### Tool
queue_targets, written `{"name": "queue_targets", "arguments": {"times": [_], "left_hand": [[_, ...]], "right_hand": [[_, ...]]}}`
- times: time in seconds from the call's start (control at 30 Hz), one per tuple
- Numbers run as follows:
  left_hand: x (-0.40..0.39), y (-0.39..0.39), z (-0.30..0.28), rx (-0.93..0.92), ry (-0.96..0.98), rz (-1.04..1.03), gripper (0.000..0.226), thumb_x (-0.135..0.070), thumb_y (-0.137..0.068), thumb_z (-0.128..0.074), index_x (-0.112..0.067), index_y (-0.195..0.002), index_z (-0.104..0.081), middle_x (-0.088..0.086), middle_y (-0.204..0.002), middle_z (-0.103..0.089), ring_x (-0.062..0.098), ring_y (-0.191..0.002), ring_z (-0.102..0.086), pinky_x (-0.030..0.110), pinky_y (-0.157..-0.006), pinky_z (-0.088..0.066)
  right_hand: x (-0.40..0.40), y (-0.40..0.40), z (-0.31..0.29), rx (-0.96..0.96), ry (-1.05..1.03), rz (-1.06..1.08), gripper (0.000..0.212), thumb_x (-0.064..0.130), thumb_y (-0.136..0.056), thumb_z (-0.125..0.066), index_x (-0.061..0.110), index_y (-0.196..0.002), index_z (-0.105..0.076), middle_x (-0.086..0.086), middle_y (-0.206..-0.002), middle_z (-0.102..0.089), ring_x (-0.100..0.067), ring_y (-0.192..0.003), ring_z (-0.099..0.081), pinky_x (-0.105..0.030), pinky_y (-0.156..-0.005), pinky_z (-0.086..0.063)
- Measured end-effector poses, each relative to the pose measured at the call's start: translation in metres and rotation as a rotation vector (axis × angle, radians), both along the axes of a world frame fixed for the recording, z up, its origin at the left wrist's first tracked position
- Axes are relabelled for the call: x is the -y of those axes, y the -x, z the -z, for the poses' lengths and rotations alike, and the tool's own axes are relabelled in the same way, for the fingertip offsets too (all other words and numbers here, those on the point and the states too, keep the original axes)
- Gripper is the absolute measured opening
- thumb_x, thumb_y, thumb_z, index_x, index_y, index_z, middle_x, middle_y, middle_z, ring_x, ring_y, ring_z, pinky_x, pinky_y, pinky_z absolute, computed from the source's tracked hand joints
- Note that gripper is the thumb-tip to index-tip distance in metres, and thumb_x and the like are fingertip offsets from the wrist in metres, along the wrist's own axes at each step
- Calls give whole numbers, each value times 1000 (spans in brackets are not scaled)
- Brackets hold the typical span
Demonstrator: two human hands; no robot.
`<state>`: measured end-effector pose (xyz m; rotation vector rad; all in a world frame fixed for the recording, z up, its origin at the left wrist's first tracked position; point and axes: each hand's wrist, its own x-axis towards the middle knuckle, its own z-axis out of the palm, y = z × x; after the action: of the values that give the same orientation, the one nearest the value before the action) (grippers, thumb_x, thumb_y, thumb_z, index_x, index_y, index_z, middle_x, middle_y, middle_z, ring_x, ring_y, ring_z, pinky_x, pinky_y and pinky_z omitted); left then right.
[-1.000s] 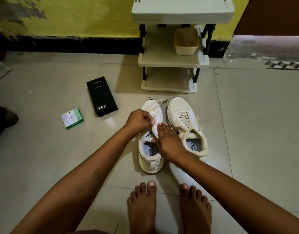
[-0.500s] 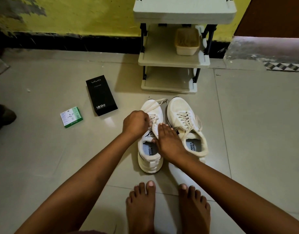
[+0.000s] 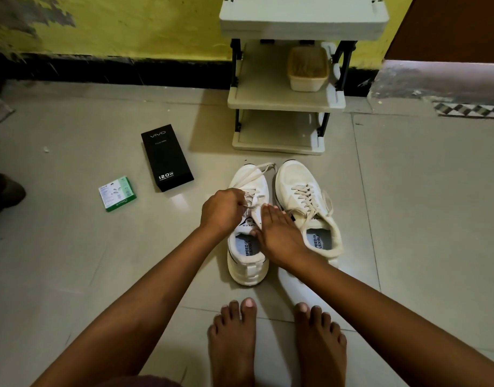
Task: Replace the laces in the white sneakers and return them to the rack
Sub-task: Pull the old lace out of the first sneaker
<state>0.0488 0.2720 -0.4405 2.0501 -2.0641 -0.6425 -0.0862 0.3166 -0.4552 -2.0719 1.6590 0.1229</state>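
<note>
Down on the grey tiled floor [image 3: 72, 275], the left hand [image 3: 222, 210] pinches a cream lace [image 3: 250, 195] of the left white "SPEED FLEXIBLE" sneaker [image 3: 247, 247] while the right hand [image 3: 279, 236] presses flat-fingered on its tongue, near a black "vivo 120W" box [image 3: 167, 157].

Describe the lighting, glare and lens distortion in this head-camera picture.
Head view: dim, warm light; soft glare patches on the floor tiles beside the black box; a shadow under the rack; wide-angle bending splays the forearms outward; the left hand and the sneakers stay reasonably sharp.
</note>
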Motion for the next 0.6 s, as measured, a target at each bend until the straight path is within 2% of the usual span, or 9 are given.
{"name": "queue_targets", "arguments": {"times": [0.07, 0.13, 0.2, 0.23, 0.3, 0.4, 0.5, 0.6], "left_hand": [[3, 3, -7, -139, 2, -9, 17, -13, -83, -63, -15, -97, -73, 4, -108, -70, 24, -104, -62, 27, -85, -48], [6, 7, -21, -448, -52, -20, 13, -5, -82, -67, -5, -94, -72, 9, -100, -72, 19, -98, -66, 20, -84, -47], [9, 10, -35, -692, -74, -87, 9, 0, -82, -66, -3, -89, -71, 12, -96, -72, 16, -88, -67, 23, -86, -49], [10, 9, -38, -717, -47, -117, 11, 1, -83, -65, -6, -88, -71, 11, -96, -72, 14, -84, -66, 25, -85, -49], [14, 5, -36, -582, -15, -102, 20, 1, -81, -66, -9, -98, -71, 9, -104, -70, 15, -90, -63, 23, -86, -46], [11, 0, -22, -202, -85, 34, 40, -4, -79, -66, -15, -118, -65, 6, -124, -62, 23, -114, -57, 25, -94, -42], [2, -2, -8, -52, -91, -1, 33, -11, -81, -61, -21, -112, -68, 5, -122, -63, 26, -112, -56, 31, -91, -46], [-4, 3, -6, 75, 2, -40, 23, -17, -86, -56, -21, -104, -69, 5, -114, -65, 29, -104, -59, 32, -81, -46]], "right_hand": [[0, 0, 0, 0, 0, -4, 63, 36, -101, -30, 3, -149, -6, -14, -157, -10, -23, -145, -8, -32, -116, -2], [0, 0, 1, -4, 5, -7, 63, 36, -101, -29, 3, -149, -5, -14, -157, -10, -23, -145, -8, -32, -116, -2], [0, 1, 1, -6, 16, -10, 63, 37, -101, -29, 3, -149, -6, -14, -157, -10, -24, -145, -8, -32, -116, -3], [-1, 0, 1, -7, 19, -10, 63, 38, -101, -29, 3, -149, -6, -14, -157, -11, -24, -145, -9, -32, -116, -3], [-1, 0, 1, -7, 23, -6, 63, 38, -101, -29, 3, -149, -7, -14, -157, -11, -23, -145, -9, -32, -116, -3], [-1, 1, 0, 6, 27, -4, 63, 37, -100, -31, 3, -149, -8, -14, -156, -13, -23, -145, -11, -32, -116, -4], [0, 1, 0, 19, 54, -4, 63, 37, -99, -35, 5, -148, -13, -16, -155, -18, -26, -143, -14, -33, -115, -7], [-1, 1, -1, 16, 64, -3, 63, 37, -99, -36, 4, -148, -14, -17, -154, -19, -28, -143, -16, -33, -115, -8]]}}
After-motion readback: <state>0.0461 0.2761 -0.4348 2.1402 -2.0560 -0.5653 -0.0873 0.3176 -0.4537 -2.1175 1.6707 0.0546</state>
